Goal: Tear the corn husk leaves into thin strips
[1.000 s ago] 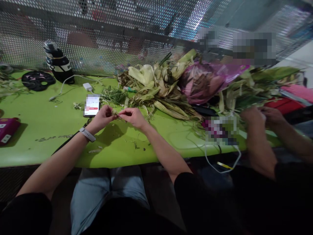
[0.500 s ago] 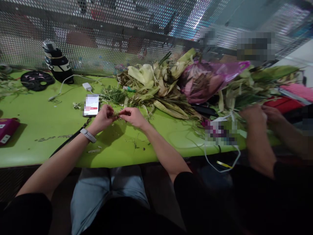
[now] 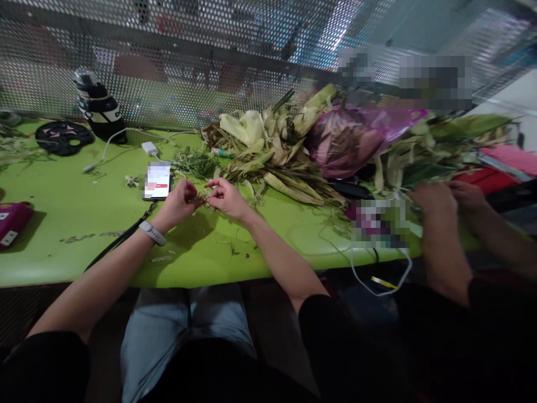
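Observation:
Over the green table [image 3: 104, 224], my left hand [image 3: 181, 201] pinches a small pale-green plant piece [image 3: 203, 195], perhaps a knotted strip of husk. My right hand [image 3: 226, 200] meets it from the other side, thumb and fingers closed at the same piece; the index finger is lifted a little. The fingers hide much of its shape. Just left of my hands lies a lit phone [image 3: 156, 180] with a cable. Behind them sits a small heap of thin green strips [image 3: 196, 163]. Bits of plant scrap [image 3: 231, 244] lie nearer the edge.
Corn husks [image 3: 268, 145] pile up at the back beside a pink plastic bag [image 3: 342, 140]. A dark bottle [image 3: 98, 106] and a black palette-like disc [image 3: 64, 138] stand back left, a purple box [image 3: 14, 224] at left. A co-worker's hands [image 3: 444, 198] work at right.
My right index finger has lifted away from the small plant piece, and the fingertips have shifted slightly. My left hand stays almost in place.

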{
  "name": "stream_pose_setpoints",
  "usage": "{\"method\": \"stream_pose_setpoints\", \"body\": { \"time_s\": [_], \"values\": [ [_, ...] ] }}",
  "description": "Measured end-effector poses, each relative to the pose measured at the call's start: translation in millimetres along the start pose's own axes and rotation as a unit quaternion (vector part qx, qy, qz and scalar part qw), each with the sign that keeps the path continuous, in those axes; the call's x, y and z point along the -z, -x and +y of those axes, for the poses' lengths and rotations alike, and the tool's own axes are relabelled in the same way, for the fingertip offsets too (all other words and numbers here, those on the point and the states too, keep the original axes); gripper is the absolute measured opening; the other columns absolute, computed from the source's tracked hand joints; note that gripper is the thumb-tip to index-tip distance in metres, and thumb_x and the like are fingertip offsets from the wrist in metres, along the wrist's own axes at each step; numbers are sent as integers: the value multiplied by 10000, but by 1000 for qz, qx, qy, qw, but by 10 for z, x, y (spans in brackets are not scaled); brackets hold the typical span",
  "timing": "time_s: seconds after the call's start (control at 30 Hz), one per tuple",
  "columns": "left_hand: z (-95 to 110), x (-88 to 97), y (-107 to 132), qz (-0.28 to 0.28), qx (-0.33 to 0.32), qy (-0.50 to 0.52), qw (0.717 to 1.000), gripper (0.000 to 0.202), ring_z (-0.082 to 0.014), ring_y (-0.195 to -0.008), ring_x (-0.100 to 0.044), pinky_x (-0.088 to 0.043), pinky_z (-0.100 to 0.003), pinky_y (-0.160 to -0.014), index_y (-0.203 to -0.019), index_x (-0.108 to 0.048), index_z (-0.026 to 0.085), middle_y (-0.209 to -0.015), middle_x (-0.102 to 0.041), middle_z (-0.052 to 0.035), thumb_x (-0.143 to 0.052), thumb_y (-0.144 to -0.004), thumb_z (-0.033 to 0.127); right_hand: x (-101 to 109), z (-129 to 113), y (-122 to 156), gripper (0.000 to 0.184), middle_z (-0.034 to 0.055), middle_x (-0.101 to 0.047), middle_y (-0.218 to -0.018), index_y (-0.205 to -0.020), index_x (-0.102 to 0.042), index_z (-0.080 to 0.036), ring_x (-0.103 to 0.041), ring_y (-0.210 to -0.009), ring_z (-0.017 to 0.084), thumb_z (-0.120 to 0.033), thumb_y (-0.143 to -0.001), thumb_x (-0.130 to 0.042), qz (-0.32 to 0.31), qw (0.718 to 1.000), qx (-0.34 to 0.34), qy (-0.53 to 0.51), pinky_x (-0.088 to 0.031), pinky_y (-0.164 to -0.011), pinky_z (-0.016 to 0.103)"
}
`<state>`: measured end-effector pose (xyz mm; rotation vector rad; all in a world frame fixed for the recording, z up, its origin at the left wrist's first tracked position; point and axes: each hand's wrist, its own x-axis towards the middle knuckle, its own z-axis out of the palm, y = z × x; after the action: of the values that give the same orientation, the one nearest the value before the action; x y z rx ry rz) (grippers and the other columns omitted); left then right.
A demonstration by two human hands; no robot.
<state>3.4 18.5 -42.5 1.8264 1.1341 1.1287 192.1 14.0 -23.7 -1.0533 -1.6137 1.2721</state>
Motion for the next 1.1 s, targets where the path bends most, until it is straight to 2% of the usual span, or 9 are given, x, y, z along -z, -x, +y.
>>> {"method": "stream_pose_setpoints", "body": {
  "time_s": [0.17, 0.27, 0.53, 0.7, 0.8, 0.9, 0.93, 1.03, 1.1],
  "values": [
    [11, -2, 13, -13, 23, 41, 999, 390, -122, -660, -571, -426, -256, -596, -908, -457, 185, -756, -582, 4, -787, -712, 253, 1, 14, -7, 383, -86, -551, -639, -1070, -513, -189, -529, -539, 92, -119, -710, -625, -6, 1000, -3, -3, -466, -597, 262],
    [9, -1, 8, -14, 16, 28, 999, 369, -117, -646, -556, -419, -255, -591, -899, -458, 183, -747, -571, 8, -775, -724, 257, -9, 36, -27, 432, -84, -559, -663, -1119, -500, -190, -533, -550, 87, -124, -711, -625, -6, 1000, -2, -12, -474, -597, 258],
    [20, -1, 17, -20, -8, -7, 1000, 278, -101, -591, -490, -391, -245, -555, -804, -489, 184, -675, -535, 25, -751, -739, 252, -22, 62, -34, 414, -72, -553, -682, -1137, -506, -191, -542, -561, 91, -143, -741, -616, 2, 1000, 16, -14, -483, -580, 252],
    [-6, 7, 7, -33, 0, 23, 999, 317, -125, -625, -555, -439, -260, -580, -824, -483, 189, -691, -578, 13, -764, -721, 294, -10, 18, -24, 444, -47, -609, -751, -1145, -510, -206, -618, -675, 108, -156, -740, -685, -17, 999, 20, -45, -550, -682, 268],
    [-24, 23, 2, -38, -6, 10, 999, 334, -122, -614, -554, -429, -253, -566, -856, -481, 192, -702, -585, 16, -766, -717, 296, -2, -46, -13, 352, -28, -623, -770, -1081, -553, -184, -636, -676, 110, -130, -756, -678, -13, 997, -18, -70, -578, -719, 288],
    [-37, 28, 10, -55, -20, -7, 998, 321, -123, -624, -565, -436, -253, -570, -894, -472, 197, -734, -610, 7, -742, -743, 284, -15, -99, 4, 120, -8, -628, -733, -937, -595, -159, -638, -610, 114, -208, -838, -643, -20, 994, -75, -72, -589, -664, 298],
    [-41, 25, 13, -60, -19, -12, 998, 329, -131, -635, -580, -445, -259, -576, -904, -466, 199, -746, -623, -1, -740, -745, 284, -23, -104, 6, 106, -4, -629, -720, -896, -598, -156, -634, -590, 115, -239, -850, -646, -24, 994, -85, -64, -586, -639, 296],
    [-51, 15, 17, -64, -7, -21, 998, 370, -163, -680, -629, -470, -280, -595, -924, -453, 202, -776, -660, -30, -755, -736, 302, -43, -75, -7, 127, -9, -633, -702, -843, -608, -162, -613, -556, 109, -265, -833, -682, -23, 996, -79, -34, -566, -596, 284],
    [-40, 14, 17, -70, 1, -14, 997, 396, -174, -706, -649, -477, -284, -607, -947, -451, 202, -788, -680, -41, -765, -730, 308, -37, -41, -26, 100, -13, -629, -706, -817, -638, -170, -592, -576, 103, -256, -820, -690, -5, 999, -51, 4, -547, -612, 278]
  ]
}}
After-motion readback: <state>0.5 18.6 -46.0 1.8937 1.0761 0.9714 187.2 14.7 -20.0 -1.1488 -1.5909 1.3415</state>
